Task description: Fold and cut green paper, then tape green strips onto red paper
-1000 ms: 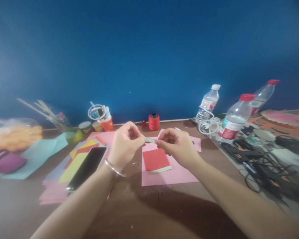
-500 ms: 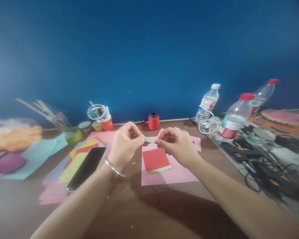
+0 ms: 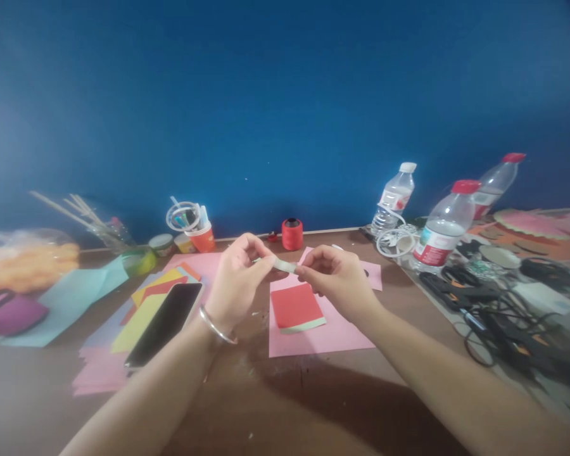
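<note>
Two hands pinch one small pale paper strip (image 3: 284, 265) between them: left hand (image 3: 237, 282) and right hand (image 3: 335, 277) each closed on an end, red paper (image 3: 297, 307) just below, phone (image 3: 164, 323) left of left hand.

No text can be read: the red-and-white labels on the water bottles (image 3: 445, 225) right of the red thread spool (image 3: 292, 234) are too blurred.

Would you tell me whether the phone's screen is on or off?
Off: the phone lies face up on the coloured papers, its screen uniformly dark.
</note>
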Demonstrator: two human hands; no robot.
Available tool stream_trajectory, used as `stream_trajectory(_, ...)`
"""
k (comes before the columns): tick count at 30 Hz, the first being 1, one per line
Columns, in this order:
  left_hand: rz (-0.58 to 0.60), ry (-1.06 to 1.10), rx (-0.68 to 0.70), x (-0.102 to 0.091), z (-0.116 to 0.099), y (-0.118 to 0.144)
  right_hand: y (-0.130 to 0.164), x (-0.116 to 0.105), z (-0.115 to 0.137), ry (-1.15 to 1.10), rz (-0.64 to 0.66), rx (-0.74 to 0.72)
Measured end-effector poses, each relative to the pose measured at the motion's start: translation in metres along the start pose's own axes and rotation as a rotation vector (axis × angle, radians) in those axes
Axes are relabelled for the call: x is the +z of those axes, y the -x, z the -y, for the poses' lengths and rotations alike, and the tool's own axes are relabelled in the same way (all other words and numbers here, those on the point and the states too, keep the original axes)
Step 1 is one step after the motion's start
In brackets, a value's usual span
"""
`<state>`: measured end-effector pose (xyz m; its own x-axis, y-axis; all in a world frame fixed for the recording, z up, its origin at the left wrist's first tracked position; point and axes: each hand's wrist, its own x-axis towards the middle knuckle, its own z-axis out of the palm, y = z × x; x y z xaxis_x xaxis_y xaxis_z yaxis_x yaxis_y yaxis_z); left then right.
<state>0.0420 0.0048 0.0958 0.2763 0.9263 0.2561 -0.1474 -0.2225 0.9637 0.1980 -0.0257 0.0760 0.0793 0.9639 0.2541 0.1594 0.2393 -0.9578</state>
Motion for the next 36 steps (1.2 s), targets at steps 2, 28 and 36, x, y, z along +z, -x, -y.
stream_trajectory(2, 0.013, 0.035, 0.001, 0.001, 0.0, -0.001, 0.001, 0.0, 0.0, -0.016, -0.015, -0.012)
stream_trajectory(28, -0.023, 0.262, -0.135, 0.01, 0.007, -0.001, 0.005, 0.006, -0.006, -0.341, 0.032, -0.018)
stream_trajectory(36, -0.002, 0.051, -0.166, 0.011, 0.014, -0.001, 0.004, 0.009, -0.01, -0.341, 0.025, 0.029)
